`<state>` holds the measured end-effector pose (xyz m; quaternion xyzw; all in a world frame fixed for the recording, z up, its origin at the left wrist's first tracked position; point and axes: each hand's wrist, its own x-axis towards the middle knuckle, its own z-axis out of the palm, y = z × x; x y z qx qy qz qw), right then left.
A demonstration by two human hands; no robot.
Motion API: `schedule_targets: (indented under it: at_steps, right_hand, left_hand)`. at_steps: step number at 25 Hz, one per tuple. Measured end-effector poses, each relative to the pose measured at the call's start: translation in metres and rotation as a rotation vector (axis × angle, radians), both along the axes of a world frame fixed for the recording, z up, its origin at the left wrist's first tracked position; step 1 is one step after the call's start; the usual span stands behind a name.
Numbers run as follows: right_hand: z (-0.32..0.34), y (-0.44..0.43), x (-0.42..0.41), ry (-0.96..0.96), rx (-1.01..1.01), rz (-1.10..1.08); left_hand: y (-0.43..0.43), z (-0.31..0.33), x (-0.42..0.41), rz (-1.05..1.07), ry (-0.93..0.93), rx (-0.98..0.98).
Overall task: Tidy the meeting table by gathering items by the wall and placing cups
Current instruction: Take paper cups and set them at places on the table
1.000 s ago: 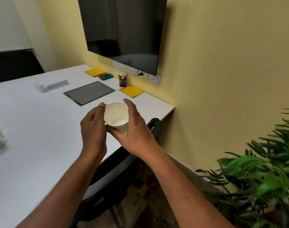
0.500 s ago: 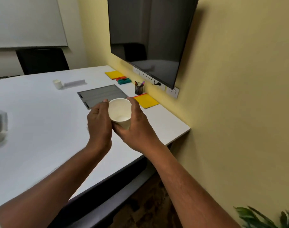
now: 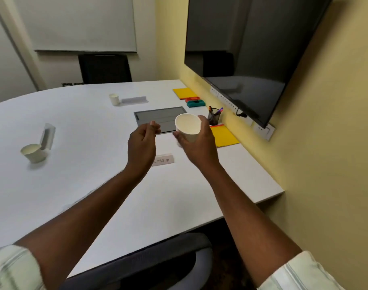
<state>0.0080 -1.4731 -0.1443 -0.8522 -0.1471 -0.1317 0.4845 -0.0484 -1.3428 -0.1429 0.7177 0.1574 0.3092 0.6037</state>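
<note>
holding paper cup [image 3: 188, 127] (right hand [image 3: 196, 146])

Table [image 3: 78, 185]: panel [image 3: 161, 119] at centre, pen holder [image 3: 214, 118] just beside it at 3 o'clock, near the wall [image 3: 325, 164]; two erasers [image 3: 194, 102] and a pad [image 3: 184, 93] along the wall at 1 o'clock, second pad [image 3: 223, 136] at 4 o'clock. Cup [image 3: 114, 99] with a name stand [image 3: 134, 100] just right of it at 11 o'clock; cup [image 3: 33, 152] touching a stand [image 3: 47, 136] at 8 o'clock; name plate [image 3: 164, 160] at 6 o'clock. Screen [image 3: 252, 49] on the wall above; chair [image 3: 104, 68] behind the far edge, chair [image 3: 158, 262] before the near edge.
</note>
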Motion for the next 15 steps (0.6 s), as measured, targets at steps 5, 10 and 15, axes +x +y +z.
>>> schedule_targets:
  at_steps: [5, 10, 15]
  right_hand:
    - [-0.048, 0.011, 0.072, 0.034, -0.102, -0.042]
    - [-0.116, 0.015, 0.153, 0.236, -0.100, 0.015]
    - [-0.179, 0.029, 0.212, 0.379, -0.135, 0.067]
  left_hand:
    - [-0.003, -0.036, 0.051, 0.136, 0.032, 0.292]
    - [-0.010, -0.086, 0.106, 0.203, 0.251, 0.303]
    - [-0.017, -0.146, 0.135, 0.249, 0.483, 0.226]
